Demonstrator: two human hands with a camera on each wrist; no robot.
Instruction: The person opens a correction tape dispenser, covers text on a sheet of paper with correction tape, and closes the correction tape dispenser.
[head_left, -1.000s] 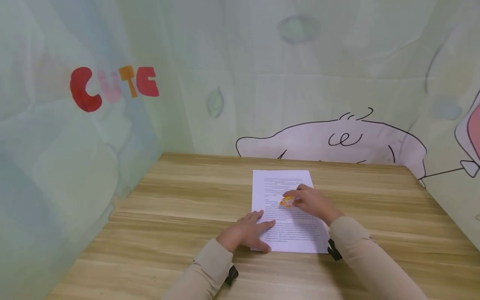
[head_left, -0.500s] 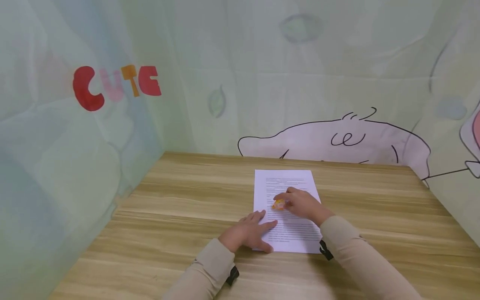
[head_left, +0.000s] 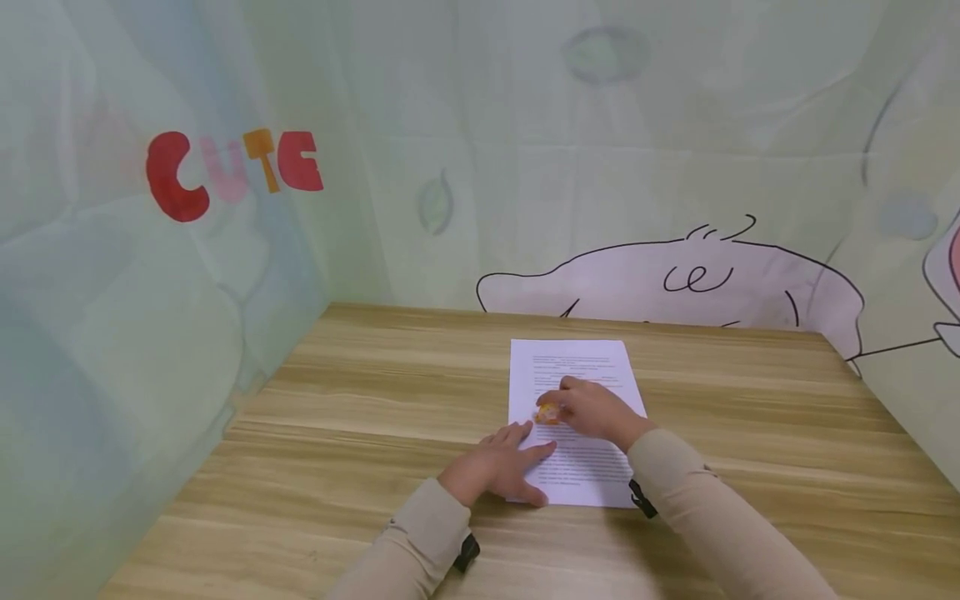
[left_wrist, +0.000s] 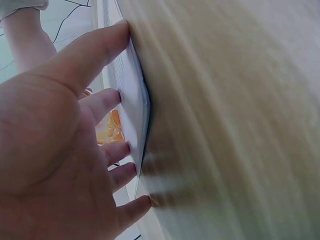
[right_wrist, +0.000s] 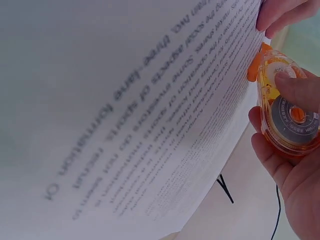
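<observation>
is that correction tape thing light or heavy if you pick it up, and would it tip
Probably light for its size: the correction tape dispenser has a see-through case with thin-looking discs inside. The case looks like glossy plastic, so likely stiff and perhaps slippery. Stood on its rounded edge, it may tip over.

A clear-cased tape dispenser (right_wrist: 287,120), orange-tipped with a grey reel inside, is held over the left part of a white printed sheet (head_left: 587,461), its tip towards the page. The sheet lies on the counter (head_left: 360,392), one edge slightly buckled.
</observation>
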